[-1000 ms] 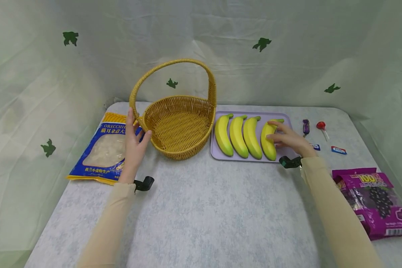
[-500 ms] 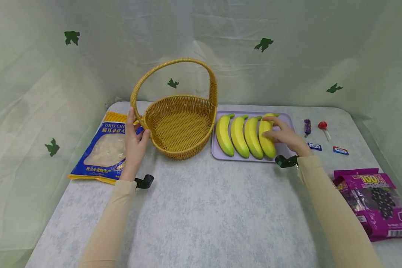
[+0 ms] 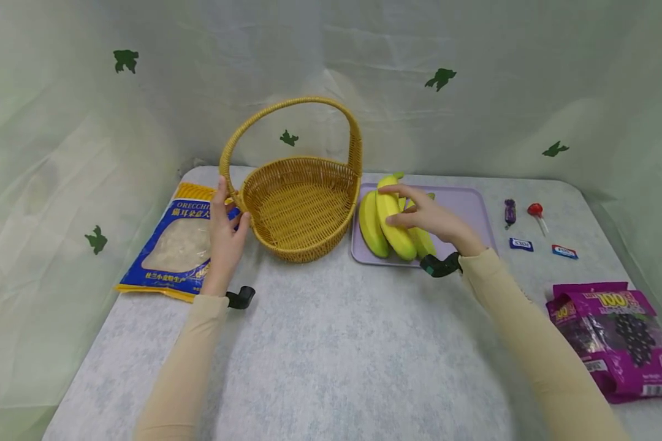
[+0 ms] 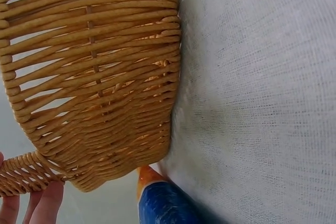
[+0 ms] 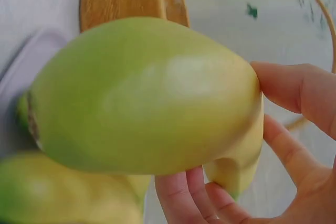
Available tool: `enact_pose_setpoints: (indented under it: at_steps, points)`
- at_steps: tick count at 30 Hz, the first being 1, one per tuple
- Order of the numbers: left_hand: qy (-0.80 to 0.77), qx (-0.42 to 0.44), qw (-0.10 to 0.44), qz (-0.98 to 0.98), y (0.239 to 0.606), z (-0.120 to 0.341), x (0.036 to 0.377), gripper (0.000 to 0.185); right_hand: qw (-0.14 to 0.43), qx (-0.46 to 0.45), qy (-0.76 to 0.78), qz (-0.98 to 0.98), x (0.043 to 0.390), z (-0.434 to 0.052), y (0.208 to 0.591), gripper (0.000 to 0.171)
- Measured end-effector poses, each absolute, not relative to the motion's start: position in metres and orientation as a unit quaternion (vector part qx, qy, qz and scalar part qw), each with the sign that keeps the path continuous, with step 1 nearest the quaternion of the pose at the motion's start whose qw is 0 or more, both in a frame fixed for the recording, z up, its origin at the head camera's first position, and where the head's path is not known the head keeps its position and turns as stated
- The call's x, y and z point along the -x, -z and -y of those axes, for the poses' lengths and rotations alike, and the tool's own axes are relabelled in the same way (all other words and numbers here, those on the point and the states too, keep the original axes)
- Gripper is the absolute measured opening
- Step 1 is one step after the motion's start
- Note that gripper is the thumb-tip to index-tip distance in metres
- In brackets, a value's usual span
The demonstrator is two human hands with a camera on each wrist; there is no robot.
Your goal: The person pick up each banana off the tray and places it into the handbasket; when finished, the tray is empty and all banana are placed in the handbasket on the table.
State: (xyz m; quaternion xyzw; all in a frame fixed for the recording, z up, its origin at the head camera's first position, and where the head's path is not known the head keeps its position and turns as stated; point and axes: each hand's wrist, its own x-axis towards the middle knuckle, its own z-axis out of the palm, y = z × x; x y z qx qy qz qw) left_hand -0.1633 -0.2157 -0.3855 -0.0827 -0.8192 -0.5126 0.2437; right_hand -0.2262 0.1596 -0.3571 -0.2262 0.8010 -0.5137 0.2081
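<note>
My right hand (image 3: 436, 220) pinches a yellow banana with a green tip (image 3: 393, 214) between thumb and fingers. It is above the lilac tray (image 3: 466, 205), overlapping the other bananas (image 3: 371, 229) lying there. Filling much of the right wrist view, the held banana (image 5: 147, 98) has its green end toward the camera. A golden wicker basket (image 3: 303, 252) with a tall arched handle stands left of the tray. My left hand (image 3: 225, 242) grips the basket at the left foot of its handle; its fingertips (image 4: 47, 203) wrap the wicker in the left wrist view.
Under the left hand lies a blue and yellow pasta bag (image 3: 176, 245). To the right of the tray are a purple wrapped candy (image 3: 510, 213), a red lollipop (image 3: 535, 209) and two small wrapped sweets (image 3: 521, 244). Purple grape candy bags (image 3: 623, 343) lie at the right edge.
The right hand has lifted the rightmost banana off the tray and carried it left over the other bananas, toward the basket. The left hand stays on the basket.
</note>
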Motion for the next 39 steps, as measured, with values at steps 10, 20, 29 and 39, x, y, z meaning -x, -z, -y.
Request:
enact_pose_setpoints:
  at_steps: [10, 20, 29, 39]
  points:
    - [0.505, 0.075, 0.250, 0.823, 0.406, 0.226, 0.176, 0.073, 0.219, 0.329, 0.498, -0.772, 0.229, -0.091, 0.349, 0.058]
    - [0.495, 0.084, 0.257, 0.826, 0.407, 0.224, 0.177, 0.073, 0.200, 0.348, 0.447, -0.799, 0.244, -0.027, 0.344, 0.056]
    - [0.505, 0.075, 0.247, 0.824, 0.405, 0.224, 0.176, 0.073, 0.170, 0.336, 0.436, -0.817, 0.251, 0.025, 0.356, 0.052]
    - [0.500, 0.086, 0.260, 0.822, 0.405, 0.226, 0.175, 0.076, 0.161, 0.268, 0.419, -0.853, 0.242, 0.064, 0.381, 0.047]
